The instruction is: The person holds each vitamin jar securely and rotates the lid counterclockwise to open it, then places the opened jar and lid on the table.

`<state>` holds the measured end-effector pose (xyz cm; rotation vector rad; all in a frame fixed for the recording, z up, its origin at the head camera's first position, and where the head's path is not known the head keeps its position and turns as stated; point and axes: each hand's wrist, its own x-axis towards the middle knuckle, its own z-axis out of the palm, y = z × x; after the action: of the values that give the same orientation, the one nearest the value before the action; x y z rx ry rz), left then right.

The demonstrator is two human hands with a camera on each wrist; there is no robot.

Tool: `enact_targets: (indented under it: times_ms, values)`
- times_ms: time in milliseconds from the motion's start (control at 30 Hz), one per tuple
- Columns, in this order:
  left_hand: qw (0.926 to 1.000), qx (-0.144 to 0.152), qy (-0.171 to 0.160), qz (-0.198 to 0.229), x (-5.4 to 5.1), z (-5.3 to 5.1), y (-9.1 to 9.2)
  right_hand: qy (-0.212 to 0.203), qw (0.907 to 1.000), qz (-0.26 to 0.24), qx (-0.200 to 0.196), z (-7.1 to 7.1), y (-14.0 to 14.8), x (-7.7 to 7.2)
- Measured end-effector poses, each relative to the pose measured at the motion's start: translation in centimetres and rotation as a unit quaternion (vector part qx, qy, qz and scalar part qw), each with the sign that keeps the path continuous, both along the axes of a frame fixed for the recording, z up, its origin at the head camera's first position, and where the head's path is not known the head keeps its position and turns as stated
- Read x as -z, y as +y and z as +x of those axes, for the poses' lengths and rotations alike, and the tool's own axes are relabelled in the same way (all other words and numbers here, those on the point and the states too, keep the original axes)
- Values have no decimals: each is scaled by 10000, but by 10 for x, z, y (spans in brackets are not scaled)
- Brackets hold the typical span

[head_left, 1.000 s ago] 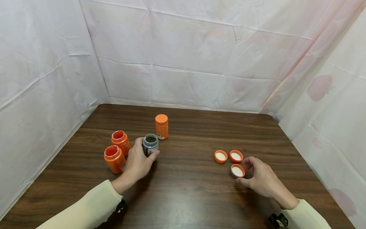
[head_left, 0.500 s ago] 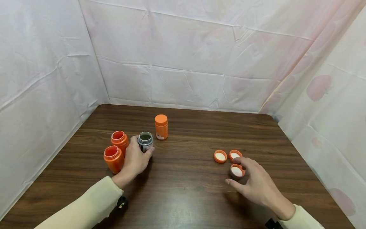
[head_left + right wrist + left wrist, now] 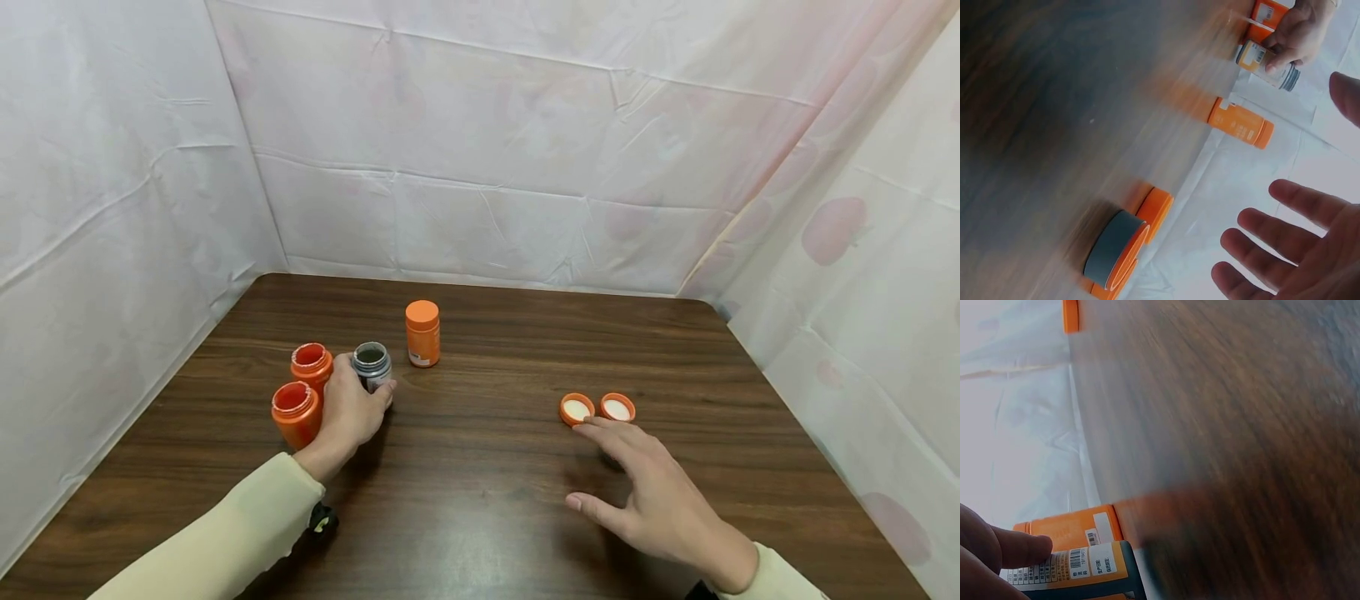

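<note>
A dark grey bottle [image 3: 372, 368], uncapped and upright, is gripped by my left hand [image 3: 351, 408]; its mouth faces up. In the left wrist view the thumb lies on the bottle's label [image 3: 1079, 564]. Just left of that hand stand two uncapped orange bottles [image 3: 297, 414]. My right hand [image 3: 656, 496] has its fingers spread and holds nothing. Under it, hidden in the head view, a dark grey lid [image 3: 1113, 250] lies with its orange inside up. Two upturned orange lids [image 3: 577, 408] with white liners lie just beyond the fingertips.
A capped orange bottle [image 3: 423, 335] stands behind and to the right of the grey bottle. The brown wooden table [image 3: 480, 450] is enclosed at the back and sides by pale hanging sheets [image 3: 480, 225].
My left hand has moved the grey bottle left, closer to the uncapped orange bottles. My right hand has shifted left from beside the dark lid to over it, its fingers spreading.
</note>
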<state>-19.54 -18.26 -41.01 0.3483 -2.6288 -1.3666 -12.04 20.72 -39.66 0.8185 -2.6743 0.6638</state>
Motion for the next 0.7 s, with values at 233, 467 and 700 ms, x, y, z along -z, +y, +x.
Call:
enact_targets:
  times_ms: [233, 467, 700]
  values:
    - [9999, -57, -86, 88, 5, -4, -1, 170, 9993, 269, -194, 0, -3, 5]
    - [9998, -144, -61, 154, 6, -6, 0, 133, 9991, 323, -250, -1, -3, 9]
    - [9995, -244, -23, 186, 6, -4, 0, 94, 9990, 344, -258, -1, -4, 9]
